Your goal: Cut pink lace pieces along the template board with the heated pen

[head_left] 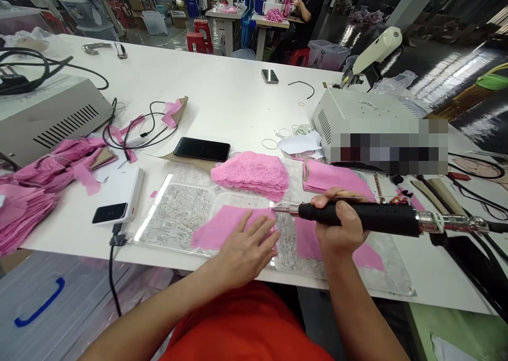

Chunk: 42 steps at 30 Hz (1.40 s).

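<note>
My left hand (248, 250) lies flat with fingers stretched over a pink fabric piece (216, 228). That piece rests on a clear, scuffed plastic board (174, 207) at the table's front edge. Wrapped round a black handheld tool (381, 217) is my right hand (343, 228). The tool has a slim metal tip and a cable at its rear, and looks like an ultrasonic cutter. Its tip points left, at the fabric's upper right corner; whether it touches is unclear. Behind the fabric sits a stack of pink lace pieces (252, 173). More pink fabric (307, 239) lies beneath my right forearm.
A black phone (201, 149) and a white power bank (118, 197) with a cable lie left of centre. Grey machine boxes stand at left (51, 117) and right (365, 117). Pink fabric bundles (24, 218) pile up at far left. A person (305, 17) sits at a sewing machine beyond.
</note>
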Tool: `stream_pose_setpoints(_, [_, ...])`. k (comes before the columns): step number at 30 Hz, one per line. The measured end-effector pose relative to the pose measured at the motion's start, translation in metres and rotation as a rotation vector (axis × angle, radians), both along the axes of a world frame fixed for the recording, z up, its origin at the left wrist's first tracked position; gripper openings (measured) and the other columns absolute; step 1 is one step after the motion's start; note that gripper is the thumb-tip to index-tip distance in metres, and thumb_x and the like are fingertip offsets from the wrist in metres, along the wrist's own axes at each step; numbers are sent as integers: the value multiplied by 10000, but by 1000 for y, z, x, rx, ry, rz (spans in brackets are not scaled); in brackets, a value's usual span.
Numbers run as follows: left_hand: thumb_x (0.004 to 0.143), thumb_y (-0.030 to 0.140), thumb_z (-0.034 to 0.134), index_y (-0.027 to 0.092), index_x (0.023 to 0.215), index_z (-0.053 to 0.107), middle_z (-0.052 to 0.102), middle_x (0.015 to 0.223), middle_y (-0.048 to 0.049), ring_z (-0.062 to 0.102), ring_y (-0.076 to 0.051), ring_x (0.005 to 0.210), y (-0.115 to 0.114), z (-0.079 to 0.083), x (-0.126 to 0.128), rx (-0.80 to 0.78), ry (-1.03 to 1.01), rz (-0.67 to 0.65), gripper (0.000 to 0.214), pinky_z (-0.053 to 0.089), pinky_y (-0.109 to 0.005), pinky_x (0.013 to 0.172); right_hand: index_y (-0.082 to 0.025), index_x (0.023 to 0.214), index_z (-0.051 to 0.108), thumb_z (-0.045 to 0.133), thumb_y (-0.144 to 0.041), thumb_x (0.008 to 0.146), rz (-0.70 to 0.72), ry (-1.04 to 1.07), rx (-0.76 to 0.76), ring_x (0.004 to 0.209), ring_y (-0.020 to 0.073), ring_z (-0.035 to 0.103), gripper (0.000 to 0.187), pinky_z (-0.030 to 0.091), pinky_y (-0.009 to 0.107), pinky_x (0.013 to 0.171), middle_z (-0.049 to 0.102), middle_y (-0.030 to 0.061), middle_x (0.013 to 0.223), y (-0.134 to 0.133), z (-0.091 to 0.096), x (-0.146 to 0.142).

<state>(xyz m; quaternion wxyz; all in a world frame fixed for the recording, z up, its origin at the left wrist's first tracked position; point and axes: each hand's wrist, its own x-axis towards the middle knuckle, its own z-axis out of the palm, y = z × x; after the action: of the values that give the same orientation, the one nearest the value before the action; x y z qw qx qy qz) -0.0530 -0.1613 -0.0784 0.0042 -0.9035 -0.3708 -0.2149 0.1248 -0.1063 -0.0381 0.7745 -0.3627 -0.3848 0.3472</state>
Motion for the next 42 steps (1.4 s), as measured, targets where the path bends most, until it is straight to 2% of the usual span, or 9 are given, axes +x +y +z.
stream_pose_setpoints(4, [939, 313, 481, 149, 1186, 569, 578, 1289, -128, 499, -271, 1243, -1, -7, 10, -8, 15, -35, 309, 333, -524, 1087, -192, 766, 564, 570, -198, 685, 4, 23, -4, 521, 109, 559, 81, 499, 334, 577, 580, -20, 739, 1, -4, 1])
stream_pose_setpoints(10, [942, 264, 477, 153, 1183, 580, 593, 1278, -112, 499, -262, 1248, -8, -5, 5, 52, -17, -73, 285, 325, -516, 1104, -188, 763, 565, 577, -211, 689, 12, 53, 7, 526, 121, 574, 78, 497, 337, 561, 579, -17, 742, 3, -3, 3])
stream_pose_setpoints(14, [927, 233, 506, 139, 1160, 592, 630, 1222, -105, 540, -233, 1202, -14, -3, 2, 85, -55, -107, 266, 306, -485, 1132, -185, 759, 564, 546, -200, 668, 10, 80, 7, 506, 112, 564, 94, 496, 329, 547, 581, -16, 736, -4, 1, 7])
stream_pose_setpoints(19, [909, 221, 539, 128, 1153, 594, 654, 1168, -108, 548, -247, 1193, -16, -7, -1, 90, -65, -139, 267, 320, -506, 1120, -181, 748, 563, 513, -198, 643, 30, 75, -3, 487, 110, 557, 118, 498, 326, 540, 582, -14, 715, -14, 1, 15])
stream_pose_setpoints(26, [907, 209, 537, 114, 1137, 588, 655, 1156, -117, 551, -266, 1185, -14, -8, 0, 108, -90, -151, 254, 367, -533, 1076, -185, 752, 575, 515, -186, 639, 63, 66, 5, 481, 112, 556, 128, 496, 324, 533, 590, -18, 708, -16, 0, 16])
stream_pose_setpoints(42, [898, 202, 554, 109, 1135, 587, 653, 1152, -125, 554, -273, 1179, -14, -9, 0, 108, -89, -157, 257, 367, -541, 1071, -193, 768, 545, 534, -196, 684, 86, -2, 31, 510, 110, 557, 84, 513, 339, 552, 575, -18, 728, -15, -1, 11])
